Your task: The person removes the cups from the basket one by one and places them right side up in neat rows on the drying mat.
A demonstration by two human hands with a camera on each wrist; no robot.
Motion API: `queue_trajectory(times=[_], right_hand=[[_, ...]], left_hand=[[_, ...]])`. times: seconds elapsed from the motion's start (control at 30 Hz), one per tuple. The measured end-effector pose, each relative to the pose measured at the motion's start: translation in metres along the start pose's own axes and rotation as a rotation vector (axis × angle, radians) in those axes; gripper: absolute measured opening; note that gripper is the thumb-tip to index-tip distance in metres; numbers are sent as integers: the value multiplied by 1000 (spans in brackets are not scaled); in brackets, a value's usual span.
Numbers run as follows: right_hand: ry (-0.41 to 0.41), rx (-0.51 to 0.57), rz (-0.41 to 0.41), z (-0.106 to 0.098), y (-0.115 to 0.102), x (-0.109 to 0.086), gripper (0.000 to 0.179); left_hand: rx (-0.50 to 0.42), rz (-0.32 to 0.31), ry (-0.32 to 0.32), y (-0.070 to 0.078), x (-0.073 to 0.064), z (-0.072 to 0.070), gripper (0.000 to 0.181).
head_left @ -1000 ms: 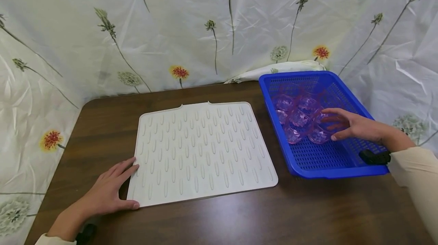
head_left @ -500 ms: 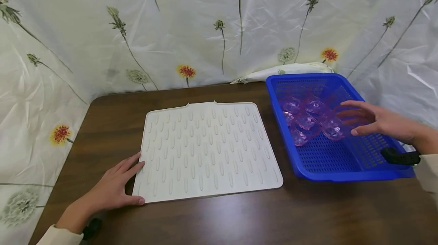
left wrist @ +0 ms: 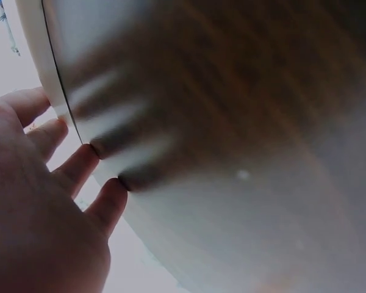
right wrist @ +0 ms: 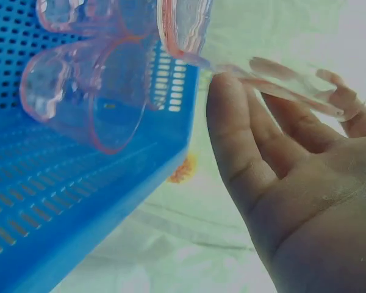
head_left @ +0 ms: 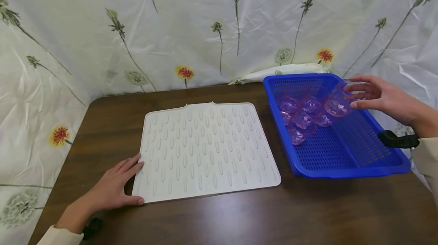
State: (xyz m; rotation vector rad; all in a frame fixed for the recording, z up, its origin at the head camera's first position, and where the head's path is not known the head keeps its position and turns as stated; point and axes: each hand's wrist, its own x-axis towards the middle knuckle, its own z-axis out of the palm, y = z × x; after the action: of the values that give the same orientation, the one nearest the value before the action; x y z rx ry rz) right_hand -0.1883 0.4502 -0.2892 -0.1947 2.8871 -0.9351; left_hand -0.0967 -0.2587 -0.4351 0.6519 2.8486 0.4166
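My right hand [head_left: 393, 100] grips a clear pink plastic cup [head_left: 337, 104] over the back right part of a blue mesh basket [head_left: 328, 155]. In the right wrist view, the held cup [right wrist: 186, 27] is partly cut off by the top edge, and my fingertips [right wrist: 226, 91] touch its side. Several more pink cups [head_left: 302, 120] lie together in the basket's left half. On the left, my left hand [head_left: 109, 186] rests with spread fingers and thumb at the left edge of a white ridged mat [head_left: 208, 153]. The left wrist view shows these fingers [left wrist: 110, 198] from close by.
The dark wooden table [head_left: 219, 218] carries both the mat and the basket, the basket to the mat's right. Behind them hangs a pale flowered cloth [head_left: 191, 28], which also covers the sides. A fold of it [head_left: 287, 70] lies at the table's back edge.
My right hand has taken hold of a pink cup and raised it away from the others, towards the back. The left hand stays at the mat's edge. The head view shifted slightly.
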Motion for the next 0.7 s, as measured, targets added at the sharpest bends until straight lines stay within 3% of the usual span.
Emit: queue_trajectory(times=[0.37, 0.7], right_hand=[[-10, -37, 23, 2, -20, 23, 80], [-6, 63, -51, 6, -63, 61, 75]], left_hand=[[-8, 8, 7, 1, -1, 0, 104], [-5, 16, 15, -2, 0, 0, 106]])
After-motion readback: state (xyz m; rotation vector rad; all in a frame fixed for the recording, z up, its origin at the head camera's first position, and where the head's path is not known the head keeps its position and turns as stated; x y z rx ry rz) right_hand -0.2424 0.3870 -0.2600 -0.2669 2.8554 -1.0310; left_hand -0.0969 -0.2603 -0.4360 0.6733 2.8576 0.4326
